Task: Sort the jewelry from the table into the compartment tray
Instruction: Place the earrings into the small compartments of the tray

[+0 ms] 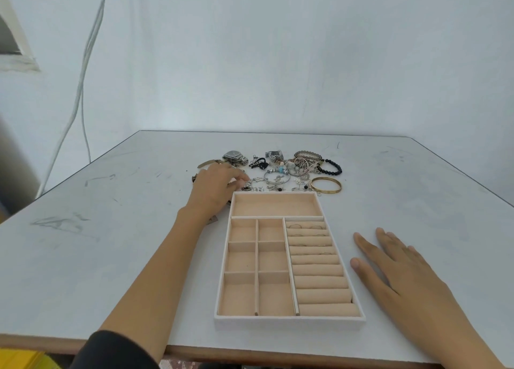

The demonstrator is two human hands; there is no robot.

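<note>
Beige-lined white tray (289, 321), gold bangle (326, 185), black bead bracelet (332, 166), grey table (111, 229)

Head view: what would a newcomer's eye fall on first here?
The beige compartment tray sits mid-table, holding only thin rings in its far ring rolls. Behind it lies a tangled jewelry pile, the left hand reaching into its left side; the right hand rests flat right of the tray.

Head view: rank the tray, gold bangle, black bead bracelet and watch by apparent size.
1. tray, by far.
2. gold bangle.
3. black bead bracelet and watch look alike; the bracelet is partly hidden by the pile, so they are unranked.
</note>
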